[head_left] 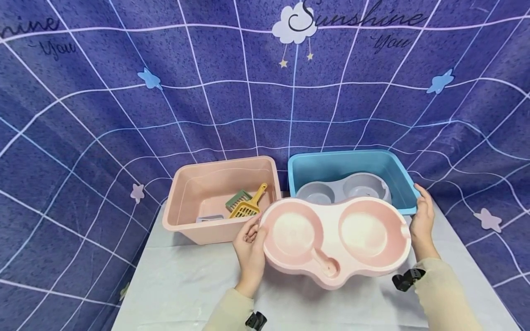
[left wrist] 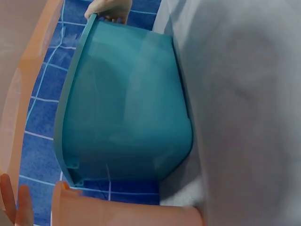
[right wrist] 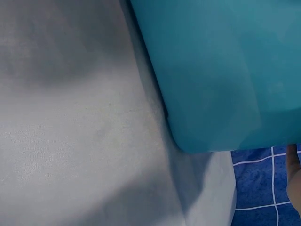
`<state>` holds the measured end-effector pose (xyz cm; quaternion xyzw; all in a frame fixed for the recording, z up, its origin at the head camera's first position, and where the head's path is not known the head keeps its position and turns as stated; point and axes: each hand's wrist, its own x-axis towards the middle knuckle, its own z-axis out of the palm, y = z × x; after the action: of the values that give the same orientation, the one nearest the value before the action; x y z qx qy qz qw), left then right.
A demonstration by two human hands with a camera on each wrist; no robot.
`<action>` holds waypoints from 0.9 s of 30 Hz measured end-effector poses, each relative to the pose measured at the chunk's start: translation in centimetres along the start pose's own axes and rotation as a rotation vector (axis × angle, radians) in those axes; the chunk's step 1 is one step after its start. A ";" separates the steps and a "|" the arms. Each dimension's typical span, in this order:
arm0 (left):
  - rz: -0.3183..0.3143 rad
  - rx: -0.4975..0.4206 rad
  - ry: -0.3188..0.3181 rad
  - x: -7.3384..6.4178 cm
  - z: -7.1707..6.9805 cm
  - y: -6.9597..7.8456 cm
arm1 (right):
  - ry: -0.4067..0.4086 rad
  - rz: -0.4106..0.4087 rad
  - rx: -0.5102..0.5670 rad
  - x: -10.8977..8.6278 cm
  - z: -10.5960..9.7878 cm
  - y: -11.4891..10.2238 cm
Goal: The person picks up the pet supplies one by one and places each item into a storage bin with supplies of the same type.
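A pink double pet bowl (head_left: 332, 225) is held up and tilted over the table's middle, its two hollows facing me. My left hand (head_left: 250, 250) grips its left edge, thumb in front. My right hand (head_left: 423, 225) holds the front right corner of the blue litter box (head_left: 339, 162), apart from the pink bowl. A grey double pet bowl (head_left: 366, 183) lies inside that box, its lower part hidden behind the pink one. The left wrist view shows the box's outer wall (left wrist: 122, 103) and the right hand (left wrist: 112, 7) at its rim.
A pink litter box (head_left: 198, 179) stands at the left with a yellow litter scoop (head_left: 260, 193), a green scoop (head_left: 235, 200) and a grey item (head_left: 210, 218) inside. A white cloth (head_left: 178, 285) covers the table. Behind hangs a blue patterned curtain (head_left: 223, 105).
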<state>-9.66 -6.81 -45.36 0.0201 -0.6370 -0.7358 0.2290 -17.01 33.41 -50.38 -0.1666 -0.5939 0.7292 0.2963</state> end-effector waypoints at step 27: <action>-0.010 -0.090 -0.024 3.7 2.1 1.6 | 0.006 -0.031 0.086 -0.1 0.3 0.3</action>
<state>-13.13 -6.36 -42.49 0.0040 -0.6058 -0.7651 0.2183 -17.16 33.10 -50.64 -0.1467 -0.5637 0.7487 0.3164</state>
